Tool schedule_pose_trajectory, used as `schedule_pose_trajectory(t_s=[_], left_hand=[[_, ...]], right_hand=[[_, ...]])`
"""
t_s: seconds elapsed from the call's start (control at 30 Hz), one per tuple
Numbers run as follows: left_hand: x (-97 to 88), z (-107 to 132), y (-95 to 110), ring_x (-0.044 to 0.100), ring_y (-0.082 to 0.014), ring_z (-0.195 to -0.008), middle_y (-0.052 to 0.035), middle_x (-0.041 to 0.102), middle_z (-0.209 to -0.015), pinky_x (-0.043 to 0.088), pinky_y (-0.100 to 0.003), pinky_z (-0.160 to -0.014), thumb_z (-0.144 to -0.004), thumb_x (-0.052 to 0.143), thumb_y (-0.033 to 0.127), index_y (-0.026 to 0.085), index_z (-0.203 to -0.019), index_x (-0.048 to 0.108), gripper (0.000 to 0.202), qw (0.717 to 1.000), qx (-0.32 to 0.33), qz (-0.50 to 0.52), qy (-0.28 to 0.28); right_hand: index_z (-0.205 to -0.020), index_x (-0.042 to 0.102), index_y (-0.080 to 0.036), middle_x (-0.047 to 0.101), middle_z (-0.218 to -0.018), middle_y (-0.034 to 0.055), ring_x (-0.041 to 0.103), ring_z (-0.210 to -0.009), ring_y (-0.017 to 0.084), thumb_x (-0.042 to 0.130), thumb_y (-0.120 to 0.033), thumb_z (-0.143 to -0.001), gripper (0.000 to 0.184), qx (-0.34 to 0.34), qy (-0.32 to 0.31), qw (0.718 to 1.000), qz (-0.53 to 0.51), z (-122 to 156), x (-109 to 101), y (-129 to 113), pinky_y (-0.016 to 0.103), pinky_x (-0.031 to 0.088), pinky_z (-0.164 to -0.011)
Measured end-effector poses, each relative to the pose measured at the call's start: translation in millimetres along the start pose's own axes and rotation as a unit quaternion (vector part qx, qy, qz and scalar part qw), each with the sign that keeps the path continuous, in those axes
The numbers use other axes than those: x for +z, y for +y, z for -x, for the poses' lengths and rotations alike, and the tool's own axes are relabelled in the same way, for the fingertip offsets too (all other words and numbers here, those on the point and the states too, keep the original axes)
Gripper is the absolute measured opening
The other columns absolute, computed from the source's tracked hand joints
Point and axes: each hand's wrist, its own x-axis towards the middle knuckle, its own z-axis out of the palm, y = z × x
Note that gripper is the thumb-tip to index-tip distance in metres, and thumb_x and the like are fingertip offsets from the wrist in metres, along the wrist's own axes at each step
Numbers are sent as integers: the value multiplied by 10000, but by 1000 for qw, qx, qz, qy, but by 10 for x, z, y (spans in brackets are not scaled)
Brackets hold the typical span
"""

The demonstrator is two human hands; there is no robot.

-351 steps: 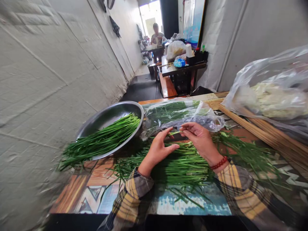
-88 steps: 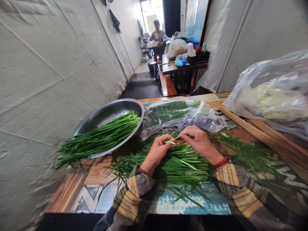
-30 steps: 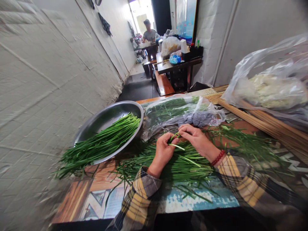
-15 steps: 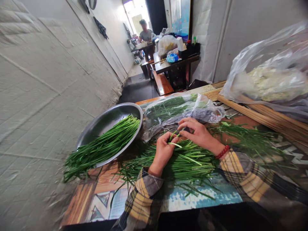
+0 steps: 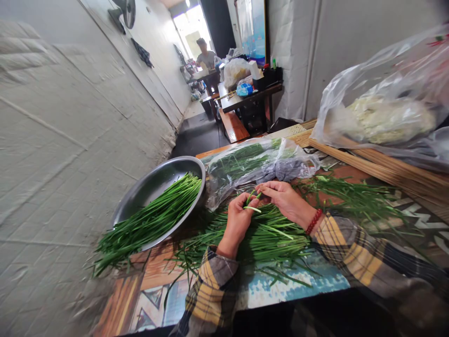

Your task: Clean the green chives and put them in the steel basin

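Note:
A few garlic chives [image 5: 253,209] are pinched in my left hand [image 5: 235,224], their pale cut ends pointing right. My right hand [image 5: 288,200], with a red bead bracelet at its wrist, meets it from the right, thumb and fingertips closed on the stalk tips. Under both hands a loose pile of garlic chives [image 5: 277,238] lies across the table. To the left, a steel bowl [image 5: 149,187] stands with a bundle of chives [image 5: 157,215] in it, the leafy ends hanging over its rim.
Behind my hands lies a clear bag of greens [image 5: 238,159] beside a grey cloth [image 5: 280,169]. Chive scraps [image 5: 351,192], wooden sticks [image 5: 372,164] and a big plastic bag [image 5: 386,117] are at right. A person [image 5: 206,58] sits far back, beyond another table [image 5: 242,100].
My right hand has come down and closer to my left, its fingers drawing together at the chive tips. The view has shifted slightly; my left hand still grips the chives.

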Motion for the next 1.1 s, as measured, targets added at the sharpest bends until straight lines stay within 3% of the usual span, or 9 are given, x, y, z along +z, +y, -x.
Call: schedule_pose_trajectory(t_s=[0.13, 0.23, 0.33, 0.43, 0.53, 0.7, 0.93, 1.1], left_hand=[[-10, 20, -9, 402, -101, -617, 37, 501, -627, 324, -221, -609, -747, 637, 316, 152, -680, 599, 182, 1000, -1, -18, 9], [-30, 44, -14, 395, -99, -609, 44, 487, -623, 321, -218, -599, -750, 633, 309, 158, -684, 588, 171, 999, 1, -25, 21], [-42, 62, -3, 401, -99, -612, 45, 490, -629, 329, -216, -602, -762, 623, 294, 162, -695, 586, 152, 999, 4, -27, 28], [-42, 65, 4, 416, -101, -624, 42, 504, -640, 343, -216, -615, -767, 620, 282, 164, -703, 588, 138, 999, 8, -30, 32], [-48, 58, -23, 430, -105, -634, 38, 514, -650, 351, -218, -624, -774, 612, 271, 163, -716, 593, 124, 999, 18, -34, 36], [-76, 43, -95, 467, -121, -666, 19, 549, -682, 362, -231, -645, -771, 607, 231, 164, -723, 606, 82, 993, 58, -76, 65], [-57, 41, -86, 452, -112, -633, 26, 528, -650, 349, -228, -622, -777, 597, 229, 162, -683, 586, 116, 988, 77, -105, 81], [-34, 49, -57, 429, -103, -617, 38, 510, -630, 327, -215, -604, -779, 597, 224, 159, -669, 567, 131, 991, 75, -91, 70]], right_hand=[[-721, 688, -173, 681, -788, 29, 563, -617, 113, 776, -481, -641, 330, 20, 4, 999, -33, -18, -47, -20, 251, 437, -561], [-683, 644, -191, 662, -747, 21, 556, -614, 123, 772, -512, -643, 347, -14, 53, 998, -27, -56, -152, -109, 261, 442, -563], [-658, 623, -196, 665, -754, 36, 541, -604, 130, 681, -564, -732, 379, -57, 74, 995, 43, -90, -224, -179, 273, 437, -562], [-727, 660, -195, 676, -793, 40, 550, -644, 141, 562, -580, -823, 409, -97, 51, 983, 146, -91, -221, -191, 275, 435, -588], [-919, 680, -213, 671, -821, 14, 570, -713, 151, 580, -504, -834, 319, -130, -11, 963, 237, -72, -202, -184, 272, 439, -637], [-769, 678, -212, 661, -748, -1, 569, -685, 149, 598, -390, -832, 205, -187, -53, 908, 373, -65, -224, -188, 280, 429, -664], [-788, 679, -209, 671, -809, 30, 610, -787, 168, 532, -311, -888, 204, -261, -80, 866, 418, -73, -248, -219, 302, 451, -744], [-746, 656, -200, 660, -771, 22, 596, -758, 159, 583, -281, -845, 147, -272, -52, 882, 381, -29, -155, -208, 292, 446, -736]])
